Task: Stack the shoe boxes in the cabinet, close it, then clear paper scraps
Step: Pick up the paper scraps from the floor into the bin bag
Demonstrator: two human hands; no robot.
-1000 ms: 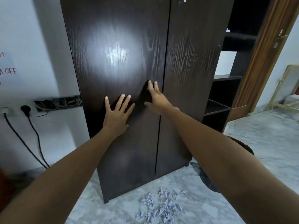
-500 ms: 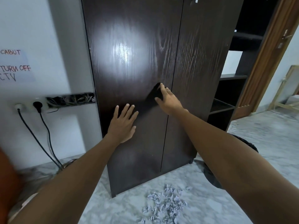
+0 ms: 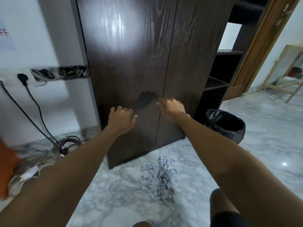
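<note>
A tall dark wood-grain cabinet [image 3: 131, 71] stands against a white wall [image 3: 49, 38], both of its doors shut and meeting at a thin vertical seam. To its right, open dark shelves [image 3: 216, 82] adjoin a brown wooden door frame [image 3: 255, 46]. The grey-veined marble floor [image 3: 114, 202] spreads across the lower part of the view. A black bin [image 3: 227, 124] lined with a dark bag sits on the floor just beside the cabinet's right bottom corner. Paper scraps [image 3: 159, 175], pale and crumpled, lie in a loose heap on the floor just in front of the cabinet's base, below the door seam. At the left wall, black cables [image 3: 32, 102] run from plugs down to a tangle on the floor. The person's left hand [image 3: 121, 119] is at the left door, fingers [image 3: 124, 110] loosely curled and holding nothing; whether they touch the wood cannot be told. The right hand [image 3: 172, 108] is at the seam between the doors, fingers likewise loosely bent with nothing in their grasp. No shoe boxes are visible outside the cabinet.
</note>
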